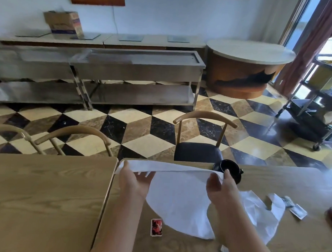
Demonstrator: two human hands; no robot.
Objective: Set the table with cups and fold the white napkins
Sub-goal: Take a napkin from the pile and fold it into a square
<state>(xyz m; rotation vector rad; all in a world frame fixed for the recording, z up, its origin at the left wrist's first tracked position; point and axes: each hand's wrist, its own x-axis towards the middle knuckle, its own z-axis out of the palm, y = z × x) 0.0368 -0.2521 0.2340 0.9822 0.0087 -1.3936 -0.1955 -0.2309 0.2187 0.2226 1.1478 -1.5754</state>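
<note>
Two hands share one white napkin (177,198), which is lifted over the wooden table (195,245) with its far edge stretched taut and its lower part sagging back toward you. Your left hand (135,181) grips the far-left corner, fingers spread partly open beneath the cloth and the thumb on top; your right hand (218,186) pinches the far-right corner between thumb and curled fingers.

Judged from this pose, the step in hand is the first fold. To do it well, keep both corners level so the stretched edge stays straight, bring it down squarely onto the near edge, and match the corners before you press a crease. Uneven tension would likely skew the fold.

One black cup (229,169) stands just beyond the napkin's far-right corner, near your right hand; you cannot tell what, if anything, is in it, since the cloth and your hand hide part of it. Move the corner past it with care, as the cloth could brush it.

More white material (267,208) lies crumpled to the right of the napkin, with small packets (297,210) further right. A small red card (156,227) lies on the table just left of the napkin's near edge. A black-seated chair (198,151) stands beyond the napkin, across the table.
</note>
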